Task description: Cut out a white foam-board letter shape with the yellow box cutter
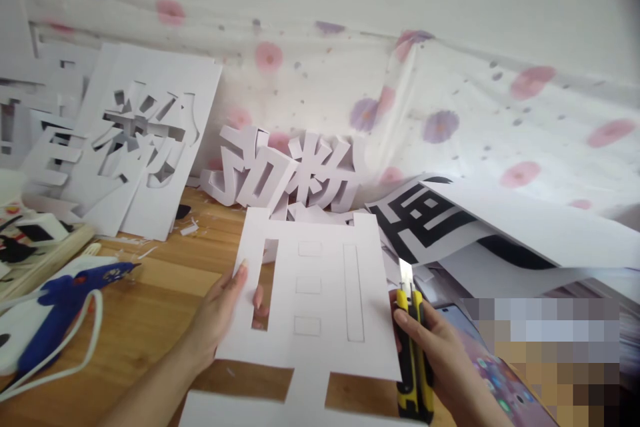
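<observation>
A white foam-like board (333, 293) is held up tilted over the wooden table, in the middle of the head view. It has a long slot cut through on the left, rectangular openings near the bottom, and pencil outlines of several small rectangles and one tall one. My left hand (215, 313) grips its left edge, thumb on the face, fingers showing behind through the slot. Against the right edge, my right hand (440, 340) is closed around a yellow and black utility knife (423, 363), its blade out and pointing up. The right fingers behind the board are partly hidden.
A blue glue gun (65, 300) with a white cord lies at the left. Cut-out white boards (197, 93) lean behind it. White three-dimensional characters (310, 173) stand against the flowered wall covering. Printed sheets (430, 213) and a phone (505, 373) are on the right.
</observation>
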